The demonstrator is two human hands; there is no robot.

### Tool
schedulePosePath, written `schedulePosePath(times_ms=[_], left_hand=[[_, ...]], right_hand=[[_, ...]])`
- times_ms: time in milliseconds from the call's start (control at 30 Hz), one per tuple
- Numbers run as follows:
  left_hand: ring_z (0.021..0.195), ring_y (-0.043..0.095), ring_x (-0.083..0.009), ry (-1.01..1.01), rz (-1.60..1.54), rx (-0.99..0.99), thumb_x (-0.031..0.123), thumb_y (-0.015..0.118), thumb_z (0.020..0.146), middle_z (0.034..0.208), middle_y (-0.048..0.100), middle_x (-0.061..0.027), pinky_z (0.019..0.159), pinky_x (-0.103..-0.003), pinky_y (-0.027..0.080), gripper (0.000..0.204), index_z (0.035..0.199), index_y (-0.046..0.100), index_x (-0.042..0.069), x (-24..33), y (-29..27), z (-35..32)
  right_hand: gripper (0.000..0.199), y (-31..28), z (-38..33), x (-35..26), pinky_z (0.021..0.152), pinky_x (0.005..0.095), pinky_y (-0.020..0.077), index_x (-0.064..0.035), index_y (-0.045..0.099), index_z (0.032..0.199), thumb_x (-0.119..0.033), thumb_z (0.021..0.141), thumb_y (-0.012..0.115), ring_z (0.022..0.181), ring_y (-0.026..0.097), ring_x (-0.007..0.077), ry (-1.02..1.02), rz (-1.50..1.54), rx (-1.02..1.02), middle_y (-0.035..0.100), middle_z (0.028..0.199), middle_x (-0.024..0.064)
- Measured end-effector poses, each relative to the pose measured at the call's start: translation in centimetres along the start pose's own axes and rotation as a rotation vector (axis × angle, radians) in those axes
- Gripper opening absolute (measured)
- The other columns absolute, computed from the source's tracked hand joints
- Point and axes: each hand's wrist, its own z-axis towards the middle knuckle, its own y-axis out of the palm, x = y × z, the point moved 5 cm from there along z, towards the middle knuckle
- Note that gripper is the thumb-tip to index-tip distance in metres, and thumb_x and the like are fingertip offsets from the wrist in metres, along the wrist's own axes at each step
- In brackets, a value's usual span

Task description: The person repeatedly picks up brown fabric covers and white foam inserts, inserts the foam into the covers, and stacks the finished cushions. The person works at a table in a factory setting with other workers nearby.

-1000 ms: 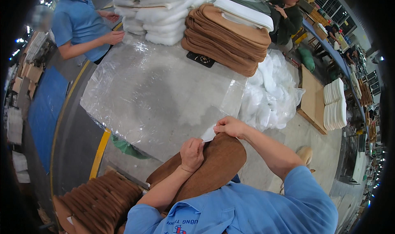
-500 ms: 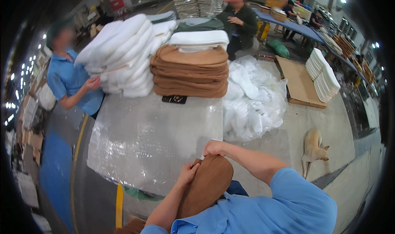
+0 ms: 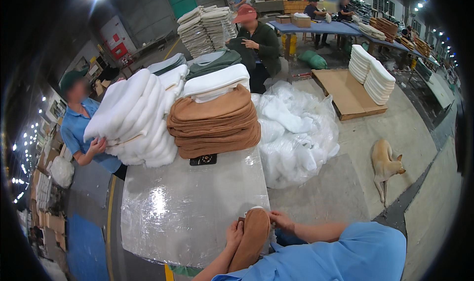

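A brown fabric cover stands on edge at the near rim of the plastic-wrapped table. My left hand grips its left side. My right hand pinches its top right corner, where a bit of white padding shows. Both forearms come up from the lower edge in blue sleeves. Farther back on the table lies a stack of brown covers with a white foam pad on top.
A heap of white foam pads lies at the table's far left, touched by a person in blue. Clear plastic bags pile up right of the table. A dog lies on the floor. A small black device rests by the stacks.
My view has tilted up, showing more of the hall. The brown cover has turned narrower and more upright between my hands, which have drawn closer together at the table's near edge.
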Motion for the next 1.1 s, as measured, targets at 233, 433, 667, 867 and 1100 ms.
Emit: schedulePosePath(times_ms=[233,433,667,867,1100], left_hand=[[0.091,0.070,-0.0246,-0.044,-0.269,-0.051,0.037,0.050,0.110,0.096,0.075,-0.0161,0.084,-0.040,0.053,0.041,0.111,0.072,0.002,1.3,1.9,1.6],[0.079,0.061,-0.0204,-0.147,-0.308,-0.036,0.035,0.051,0.110,0.081,0.066,-0.0103,0.078,-0.039,0.050,0.042,0.095,0.067,-0.001,3.1,4.8,3.8],[0.076,0.056,-0.0191,-0.108,-0.409,0.008,0.034,0.051,0.110,0.080,0.063,-0.0071,0.074,-0.038,0.049,0.042,0.092,0.065,-0.002,4.2,6.5,3.7],[0.079,0.065,-0.0312,-0.085,-0.292,0.152,0.032,0.054,0.108,0.087,0.070,-0.0174,0.075,-0.043,0.050,0.037,0.098,0.067,-0.001,4.1,6.2,4.2],[0.085,0.069,-0.0403,-0.145,-0.074,0.005,0.032,0.057,0.106,0.090,0.071,-0.0229,0.076,-0.046,0.052,0.035,0.098,0.070,0.000,2.6,6.6,4.3]], right_hand=[[0.047,1.1,-1.4,-1.2,0.069,0.0292,0.0486,-0.0038,0.061,0.126,-0.046,0.106,0.059,0.078,0.058,0.0131,-0.118,0.103,0.203,0.066,0.102,0.0042],[0.051,-0.6,-0.8,-2.6,0.081,0.0345,0.0553,-0.0046,0.064,0.130,-0.049,0.110,0.048,0.093,0.068,0.0178,-0.269,0.246,0.211,0.071,0.112,0.0085],[0.058,-1.9,1.1,-1.9,0.092,0.0412,0.0571,-0.0020,0.066,0.133,-0.050,0.112,0.041,0.104,0.072,0.0257,-0.213,0.413,0.238,0.073,0.126,0.0123],[0.055,-1.9,3.7,-0.8,0.095,0.0413,0.0566,-0.0022,0.066,0.131,-0.048,0.112,0.042,0.109,0.072,0.0260,-0.048,0.592,0.278,0.073,0.127,0.0122],[0.052,-2.3,3.3,-3.0,0.101,0.0409,0.0524,-0.0045,0.062,0.137,-0.046,0.110,0.047,0.116,0.067,0.0255,-0.216,0.149,-0.083,0.069,0.131,0.0112]])
